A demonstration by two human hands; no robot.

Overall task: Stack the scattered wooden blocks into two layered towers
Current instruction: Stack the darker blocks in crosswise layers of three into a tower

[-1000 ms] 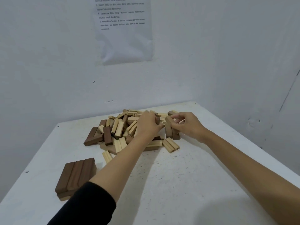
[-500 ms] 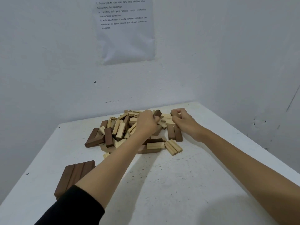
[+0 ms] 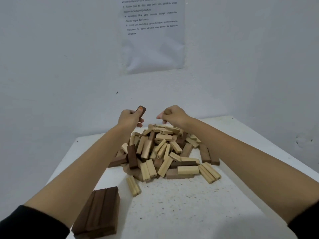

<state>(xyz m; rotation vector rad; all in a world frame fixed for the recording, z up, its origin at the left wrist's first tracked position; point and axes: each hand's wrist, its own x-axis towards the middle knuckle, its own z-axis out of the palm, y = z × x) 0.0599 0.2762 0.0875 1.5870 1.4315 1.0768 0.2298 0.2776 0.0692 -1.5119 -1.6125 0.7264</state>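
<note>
At the near left of the white speckled table [image 3: 189, 213] I see the one started tower of dark brown rectangular wooden blocks [image 3: 101, 211]. Its top layer is three blocks side by side, long axes running near to far, on what looks like one lower layer. I judge the task barely begun, with no second tower started. The left hand [image 3: 128, 119] is raised above the far left of the pile, fingers wrapped round a single dark brown wooden block [image 3: 141, 112]. That block's long axis is tilted, upper end pointing up and right. The loose heap of pale and dark wooden blocks [image 3: 164, 152] lies mid-table, unsorted. The right hand [image 3: 174, 115] hovers curled over its far side; I cannot tell whether it holds anything.
</note>
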